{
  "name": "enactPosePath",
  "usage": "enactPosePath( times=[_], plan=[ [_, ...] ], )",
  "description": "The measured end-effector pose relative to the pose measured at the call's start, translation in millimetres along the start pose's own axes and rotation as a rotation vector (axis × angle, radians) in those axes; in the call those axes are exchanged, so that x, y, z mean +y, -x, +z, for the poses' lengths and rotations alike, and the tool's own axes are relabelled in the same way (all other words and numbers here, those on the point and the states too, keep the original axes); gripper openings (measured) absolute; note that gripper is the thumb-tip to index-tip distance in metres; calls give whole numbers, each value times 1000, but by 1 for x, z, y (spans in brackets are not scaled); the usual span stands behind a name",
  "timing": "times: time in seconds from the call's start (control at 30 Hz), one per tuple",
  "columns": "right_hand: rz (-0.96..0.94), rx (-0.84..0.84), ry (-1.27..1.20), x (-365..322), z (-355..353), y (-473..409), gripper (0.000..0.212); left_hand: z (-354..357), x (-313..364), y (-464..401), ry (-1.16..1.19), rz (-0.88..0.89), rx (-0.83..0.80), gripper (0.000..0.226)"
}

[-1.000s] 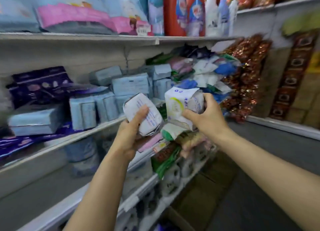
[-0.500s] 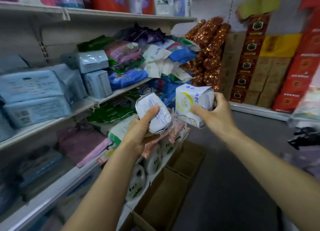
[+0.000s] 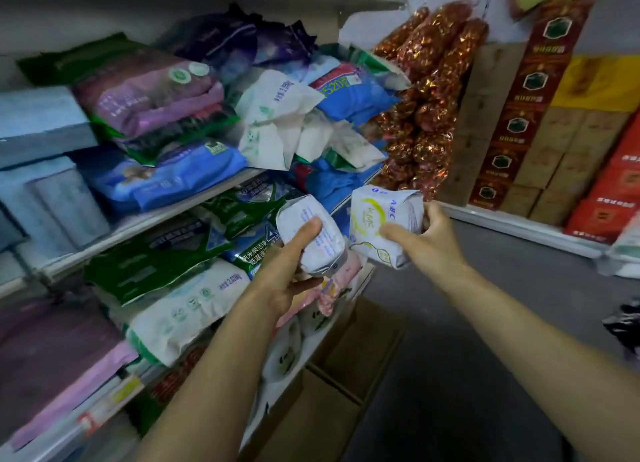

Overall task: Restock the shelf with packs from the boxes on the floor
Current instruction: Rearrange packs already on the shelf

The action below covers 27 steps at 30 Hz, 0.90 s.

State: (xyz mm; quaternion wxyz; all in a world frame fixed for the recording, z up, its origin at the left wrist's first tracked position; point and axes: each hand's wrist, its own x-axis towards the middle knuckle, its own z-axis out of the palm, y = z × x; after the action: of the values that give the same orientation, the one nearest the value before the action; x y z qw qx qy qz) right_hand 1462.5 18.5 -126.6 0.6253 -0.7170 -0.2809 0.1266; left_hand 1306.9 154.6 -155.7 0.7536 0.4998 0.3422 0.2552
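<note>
White pack (image 3: pixel 311 236) in left hand (image 3: pixel 287 274), seemingly gripped

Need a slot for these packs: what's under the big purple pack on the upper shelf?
Under the purple plastic pack lies a dark green pack edge, then a blue plastic pack resting on the white shelf board. Anything further back is covered.

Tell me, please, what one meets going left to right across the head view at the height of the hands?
Green packs on the shelf → left hand with its white pack → right hand with its ABC pack → red boxes.
</note>
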Motion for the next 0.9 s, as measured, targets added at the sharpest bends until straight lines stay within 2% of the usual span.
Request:
enactPosePath(
  times=[0.13,0.3,0.43,0.57,0.67,0.77,0.87,0.9],
  plan=[
    [45,-49,-9,30,9,-56,49,12,-6,-43,-23,-57,48,51],
    [102,-134,33,67,20,-114,42,24,-20,-86,-49,-117,125,52],
    [141,-244,71,99,12,-172,47,52,-33,-126,-31,-152,195,47],
    [140,-365,126,121,4,-228,48,86,-52,-168,25,-193,274,57],
    [139,-493,207,143,-1,-269,47,114,-76,-198,100,-249,340,77],
    [130,-611,328,174,-8,-305,49,145,-100,-221,136,-315,482,58],
    [219,-718,369,204,-9,-328,53,174,-121,-236,227,-428,543,32],
    [243,-762,375,215,-8,-335,58,184,-124,-240,257,-456,560,31]
  ],
)
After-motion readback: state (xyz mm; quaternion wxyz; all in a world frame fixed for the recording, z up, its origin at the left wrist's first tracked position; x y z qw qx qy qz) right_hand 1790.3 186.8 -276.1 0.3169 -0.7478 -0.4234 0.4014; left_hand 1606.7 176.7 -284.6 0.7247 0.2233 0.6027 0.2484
